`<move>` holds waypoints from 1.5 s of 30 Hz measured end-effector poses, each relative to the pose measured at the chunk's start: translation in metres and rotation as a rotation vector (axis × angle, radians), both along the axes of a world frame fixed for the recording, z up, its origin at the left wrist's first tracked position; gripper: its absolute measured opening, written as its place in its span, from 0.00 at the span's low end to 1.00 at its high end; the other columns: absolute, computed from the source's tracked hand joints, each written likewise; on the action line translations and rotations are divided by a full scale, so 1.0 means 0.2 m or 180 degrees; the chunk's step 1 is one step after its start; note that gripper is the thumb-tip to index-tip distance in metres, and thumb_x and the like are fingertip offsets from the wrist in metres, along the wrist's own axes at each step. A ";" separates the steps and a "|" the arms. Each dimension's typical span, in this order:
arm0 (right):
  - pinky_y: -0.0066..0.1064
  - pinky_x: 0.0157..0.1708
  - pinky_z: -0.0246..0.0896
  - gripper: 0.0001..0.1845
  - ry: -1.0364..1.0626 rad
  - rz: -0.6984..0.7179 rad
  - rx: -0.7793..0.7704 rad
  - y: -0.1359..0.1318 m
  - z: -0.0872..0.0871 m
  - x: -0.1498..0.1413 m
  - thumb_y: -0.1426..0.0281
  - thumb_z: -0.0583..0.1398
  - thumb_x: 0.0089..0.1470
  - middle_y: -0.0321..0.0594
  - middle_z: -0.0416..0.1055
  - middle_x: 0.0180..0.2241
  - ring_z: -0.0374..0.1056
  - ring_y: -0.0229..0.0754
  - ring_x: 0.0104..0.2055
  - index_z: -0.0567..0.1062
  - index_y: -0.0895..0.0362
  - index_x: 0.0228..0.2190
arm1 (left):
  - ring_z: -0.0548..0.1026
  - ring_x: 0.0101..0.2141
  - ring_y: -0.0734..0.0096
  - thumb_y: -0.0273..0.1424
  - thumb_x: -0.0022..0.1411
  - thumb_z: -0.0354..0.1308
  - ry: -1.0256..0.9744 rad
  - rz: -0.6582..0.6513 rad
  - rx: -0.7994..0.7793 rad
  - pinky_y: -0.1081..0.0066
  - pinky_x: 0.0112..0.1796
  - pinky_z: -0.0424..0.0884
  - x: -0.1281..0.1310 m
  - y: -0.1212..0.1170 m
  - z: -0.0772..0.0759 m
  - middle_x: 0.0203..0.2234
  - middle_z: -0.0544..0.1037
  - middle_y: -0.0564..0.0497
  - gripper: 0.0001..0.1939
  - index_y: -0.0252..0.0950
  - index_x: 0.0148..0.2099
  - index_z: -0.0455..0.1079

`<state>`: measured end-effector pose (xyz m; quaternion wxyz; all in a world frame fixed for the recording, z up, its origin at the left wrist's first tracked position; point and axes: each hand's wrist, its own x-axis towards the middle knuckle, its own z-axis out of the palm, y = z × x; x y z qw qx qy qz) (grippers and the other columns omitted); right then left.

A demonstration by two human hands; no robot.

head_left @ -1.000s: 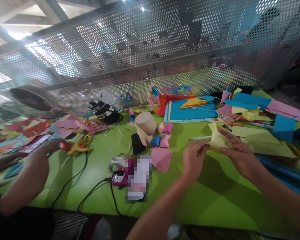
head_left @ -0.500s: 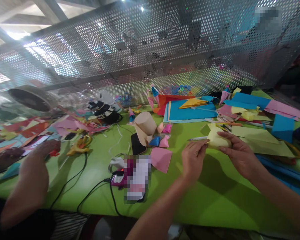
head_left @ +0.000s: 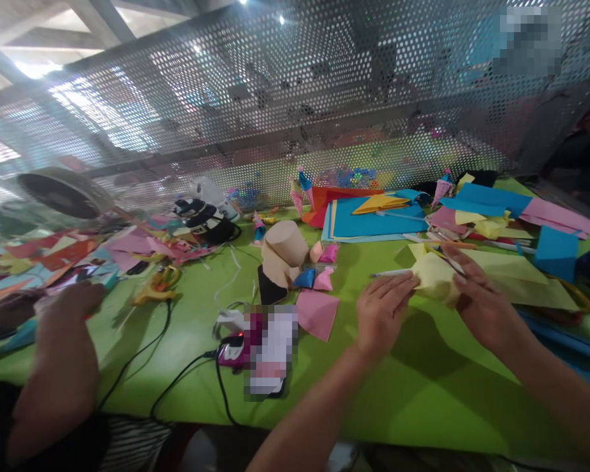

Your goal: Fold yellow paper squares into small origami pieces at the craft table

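Note:
A piece of pale yellow paper (head_left: 436, 278), bent and puffed out in the middle, is held above the green table between both hands. My left hand (head_left: 384, 313) closes its fingertips on the paper's left edge. On the opposite side, my right hand (head_left: 482, 305) pinches the right edge between thumb and fingers. Just behind my left fingertips lies a white pen (head_left: 392, 273). Flat yellow sheets (head_left: 516, 275) rest beyond my right hand. A pink paper square (head_left: 317, 314) lies to the left of my left hand, near small folded blue (head_left: 305, 278) and pink paper pieces (head_left: 323, 278).
A cardboard roll (head_left: 286, 242) stands mid-table by a dark phone. A purple power strip (head_left: 233, 351) with black cables lies nearer the front edge. A yellow glue gun (head_left: 156, 288) sits left, beside another person's arm (head_left: 66, 341). Coloured sheets (head_left: 373, 219) lie before the perforated metal screen (head_left: 275, 111).
The yellow paper has opened out wider between my hands. My right hand has shifted slightly right, its fingers raised. At left, the other person's hand has moved a little left.

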<state>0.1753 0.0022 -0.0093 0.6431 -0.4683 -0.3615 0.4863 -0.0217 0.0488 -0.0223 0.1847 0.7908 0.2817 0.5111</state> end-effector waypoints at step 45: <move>0.44 0.41 0.78 0.27 0.0660 0.0598 -0.1098 0.01 -0.03 -0.03 0.54 0.80 0.38 0.41 0.86 0.37 0.82 0.55 0.42 0.85 0.47 0.41 | 0.87 0.49 0.64 0.27 0.74 0.63 -0.0347 -0.0436 -0.0260 0.64 0.52 0.84 0.03 -0.01 -0.04 0.51 0.87 0.48 0.16 0.44 0.59 0.81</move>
